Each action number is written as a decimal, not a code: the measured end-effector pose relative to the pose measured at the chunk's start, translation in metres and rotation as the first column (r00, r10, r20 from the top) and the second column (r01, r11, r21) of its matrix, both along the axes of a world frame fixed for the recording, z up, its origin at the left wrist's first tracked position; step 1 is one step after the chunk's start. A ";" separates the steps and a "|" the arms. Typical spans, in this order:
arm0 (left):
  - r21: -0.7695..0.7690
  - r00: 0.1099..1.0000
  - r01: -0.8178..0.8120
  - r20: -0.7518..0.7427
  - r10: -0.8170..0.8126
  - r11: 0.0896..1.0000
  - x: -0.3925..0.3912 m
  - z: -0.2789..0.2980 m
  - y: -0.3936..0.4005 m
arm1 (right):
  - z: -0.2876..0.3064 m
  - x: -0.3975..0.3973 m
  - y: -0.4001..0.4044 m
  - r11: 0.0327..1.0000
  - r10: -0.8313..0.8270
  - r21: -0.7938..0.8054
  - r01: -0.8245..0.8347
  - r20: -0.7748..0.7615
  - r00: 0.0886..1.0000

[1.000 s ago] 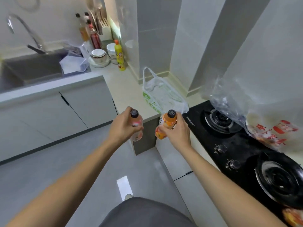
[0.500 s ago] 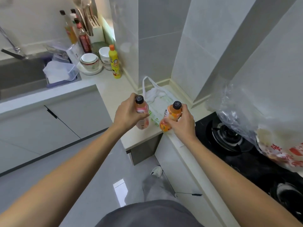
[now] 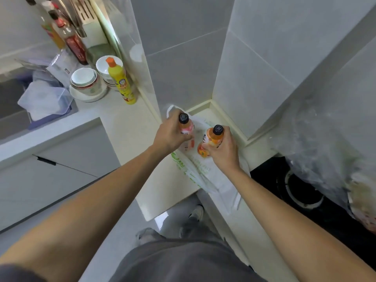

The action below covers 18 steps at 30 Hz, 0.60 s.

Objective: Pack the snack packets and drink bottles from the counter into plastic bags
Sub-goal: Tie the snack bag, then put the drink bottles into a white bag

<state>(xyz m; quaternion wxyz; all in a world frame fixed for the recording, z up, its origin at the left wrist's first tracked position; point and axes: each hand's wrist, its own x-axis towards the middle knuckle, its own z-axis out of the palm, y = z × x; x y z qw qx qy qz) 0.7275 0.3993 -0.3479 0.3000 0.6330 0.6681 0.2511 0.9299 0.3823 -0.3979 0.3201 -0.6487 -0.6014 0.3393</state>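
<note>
- Cream counter point(image 3: 126, 127) in a tiled corner carries a flat white plastic bag point(image 3: 211, 176), lying limp near the black stove point(image 3: 284, 192).
- Our left hand point(image 3: 173, 135) wraps the pink bottle point(image 3: 188, 129); our right hand point(image 3: 223, 149) wraps the orange bottle point(image 3: 211, 139), both above the bag.
- We judge the bottles rigid, smooth and probably full, so a grip around the body is safe.
- The bag looks thin and soft; we think its mouth must be opened at the handles.

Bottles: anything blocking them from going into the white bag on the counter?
No separate object. The pink bottle and orange bottle are held over the white bag, but it lies flat with no open mouth visible.
</note>
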 end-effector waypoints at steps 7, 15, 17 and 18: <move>0.005 0.995 0.081 0.061 -0.081 0.997 0.011 -0.029 0.049 | -0.017 -0.003 0.026 0.998 -0.049 -0.036 0.049 -0.013 0.999; 0.009 0.983 0.175 0.051 -0.175 0.985 0.014 -0.040 0.092 | -0.013 -0.004 0.050 0.989 -0.148 0.029 0.146 0.073 0.986; 0.010 0.980 0.196 0.040 -0.196 0.981 0.017 -0.041 0.100 | -0.012 -0.004 0.057 0.986 -0.162 0.044 0.158 0.086 0.983; 0.009 0.978 0.204 0.032 -0.204 0.979 0.017 -0.041 0.103 | -0.012 -0.005 0.060 0.985 -0.166 0.051 0.162 0.091 0.982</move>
